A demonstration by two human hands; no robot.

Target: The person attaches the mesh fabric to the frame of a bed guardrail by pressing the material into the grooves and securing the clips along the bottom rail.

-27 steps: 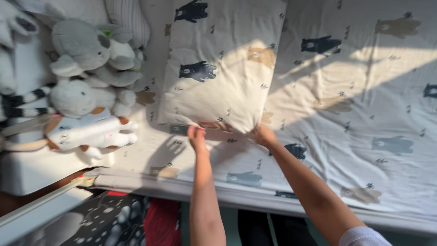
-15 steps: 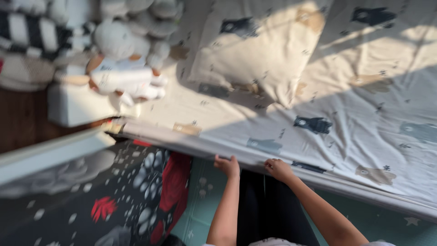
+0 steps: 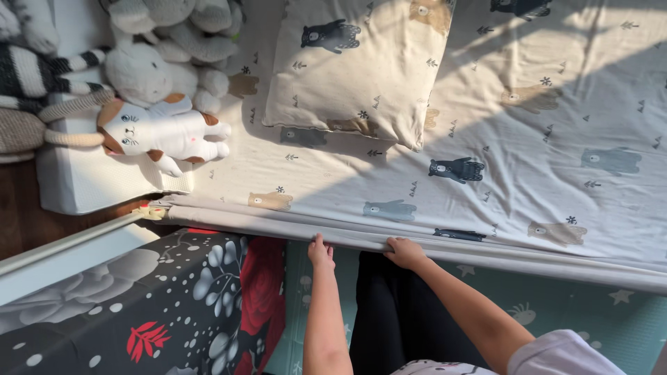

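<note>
Flanking pillow (image 3: 358, 69): plush toys (image 3: 163, 132)

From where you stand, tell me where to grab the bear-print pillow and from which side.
Take the bear-print pillow by its near right corner, coming from the bed's near edge, where the left hand and right hand rest. That corner points toward you and looks slightly lifted off the sheet, so fingers could probably pinch it; stuffed toys crowd the left side.

Matt cotton sheet (image 3: 486, 125); plush toy cat (image 3: 163, 132); glossy wood floor (image 3: 21, 215).
</note>
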